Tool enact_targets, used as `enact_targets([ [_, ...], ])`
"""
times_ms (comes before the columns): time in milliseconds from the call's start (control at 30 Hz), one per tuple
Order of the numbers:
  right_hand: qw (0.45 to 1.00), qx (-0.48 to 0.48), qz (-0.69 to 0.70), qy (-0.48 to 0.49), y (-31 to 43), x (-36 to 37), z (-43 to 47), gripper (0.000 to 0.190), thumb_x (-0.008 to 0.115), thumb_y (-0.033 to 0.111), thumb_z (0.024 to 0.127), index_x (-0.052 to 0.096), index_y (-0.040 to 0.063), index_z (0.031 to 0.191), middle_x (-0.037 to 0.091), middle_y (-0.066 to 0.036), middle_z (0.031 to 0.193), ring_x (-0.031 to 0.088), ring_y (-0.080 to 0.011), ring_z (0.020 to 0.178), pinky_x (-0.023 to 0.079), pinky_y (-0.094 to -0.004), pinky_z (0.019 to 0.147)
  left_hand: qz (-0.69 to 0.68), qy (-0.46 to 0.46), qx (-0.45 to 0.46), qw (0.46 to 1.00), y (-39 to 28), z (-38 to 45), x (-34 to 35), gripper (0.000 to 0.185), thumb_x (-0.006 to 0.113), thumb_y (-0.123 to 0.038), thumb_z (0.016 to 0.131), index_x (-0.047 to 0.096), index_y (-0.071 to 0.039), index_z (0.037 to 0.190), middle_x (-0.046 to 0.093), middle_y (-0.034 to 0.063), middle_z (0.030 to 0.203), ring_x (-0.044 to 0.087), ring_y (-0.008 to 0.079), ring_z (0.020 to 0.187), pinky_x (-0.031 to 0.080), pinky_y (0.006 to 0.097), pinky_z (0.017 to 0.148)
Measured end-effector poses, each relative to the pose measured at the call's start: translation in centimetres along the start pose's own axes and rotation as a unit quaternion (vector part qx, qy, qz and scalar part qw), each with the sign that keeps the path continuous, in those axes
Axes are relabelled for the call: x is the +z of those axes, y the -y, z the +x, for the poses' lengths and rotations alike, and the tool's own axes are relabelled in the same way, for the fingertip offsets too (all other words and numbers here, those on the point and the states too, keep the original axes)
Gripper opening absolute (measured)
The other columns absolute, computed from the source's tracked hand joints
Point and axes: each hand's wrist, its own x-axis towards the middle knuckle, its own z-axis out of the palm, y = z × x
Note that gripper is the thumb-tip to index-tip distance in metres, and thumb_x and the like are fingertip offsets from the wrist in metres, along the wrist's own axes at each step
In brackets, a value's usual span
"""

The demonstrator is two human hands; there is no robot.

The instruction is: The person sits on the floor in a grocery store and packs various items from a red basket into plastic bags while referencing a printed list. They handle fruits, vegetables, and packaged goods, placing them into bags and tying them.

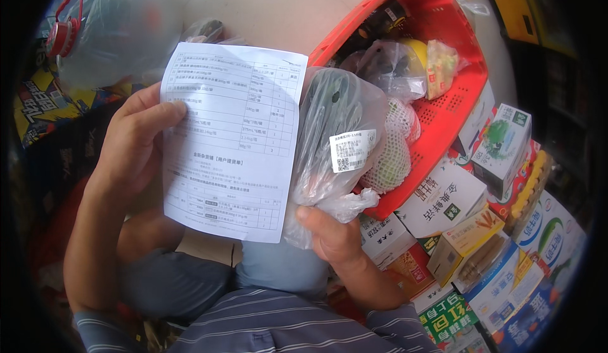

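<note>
My left hand (137,139) grips the left edge of a printed paper sheet (228,130), thumb on its front; the sheet bears a table and several lines of writing. At the knotted neck of a clear plastic bag (327,125), my right hand (332,234) is closed. Dark green produce shows through the film, and a white label (354,149) with a printed code is stuck on it. The bag lies just right of the sheet, in front of the near side of a red plastic crate (446,130). Foam-netted round produce (389,163) sits in the crate beside the bag.
Bagged goods (389,68) and a yellow-white packet (441,68) lie in the crate. Milk cartons and boxes (441,196) crowd the right side. A large clear plastic bottle (128,30) with a red cap and handle stands at the upper left, near dark crates of packaged goods.
</note>
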Motion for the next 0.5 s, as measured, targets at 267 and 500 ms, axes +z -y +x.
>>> enact_targets([
  [267, 0.999, 0.015, 0.049, -0.004, 0.2, 0.3, 0.0, 0.038, 0.068, 0.001, 0.091, 0.060, 0.003, 0.128, 0.067, -0.006, 0.120, 0.063, -0.0164, 0.110, 0.050, -0.0322, 0.097, 0.015, -0.011, 0.014, 1.000, 0.1, 0.0, -0.8, 0.035, 0.059, -0.012, 0.097, 0.063, 0.003, 0.128, 0.074, 0.0143, 0.111, 0.072, 0.0172, 0.097, 0.056, 0.0337, 0.094],
  [500, 0.998, -0.003, 0.059, -0.028, 3.0, 0.0, 1.2, 0.056, 0.060, 0.001, 0.083, 0.052, -0.001, 0.139, 0.065, -0.019, 0.120, 0.070, -0.0288, 0.104, 0.058, -0.0421, 0.088, -0.036, -0.054, 0.192, 0.979, -5.3, -9.5, -10.3, 0.049, 0.056, -0.020, 0.104, 0.046, 0.003, 0.145, 0.069, 0.0184, 0.126, 0.071, 0.0232, 0.116, 0.059, 0.0384, 0.100],
])
